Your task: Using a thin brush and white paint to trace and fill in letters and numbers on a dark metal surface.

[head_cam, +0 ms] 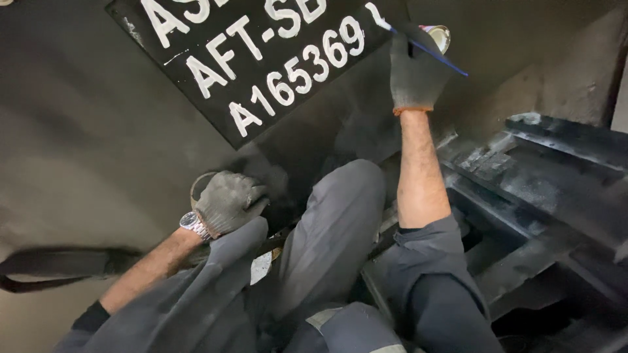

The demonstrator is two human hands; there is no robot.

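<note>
A tilted black rectangular sign (261,59) with white lettering sits on the dark wall at top centre.

Person wears dark grey work clothes w/ long sleeves, both pushed up to approx. the elbows. Left hand (229,201) has a grey knit glove, dusty and worn. A shiny silver watch (194,225) sits on that wrist. Right hand (413,73) has a dark grey glove w/ an orange edge at the cuff. Trousers are grey too, w/ a pale strip low down.

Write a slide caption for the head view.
Gloved right hand holds a thin blue brush at white lettering on a black panel; gloved left hand rests below.
</note>
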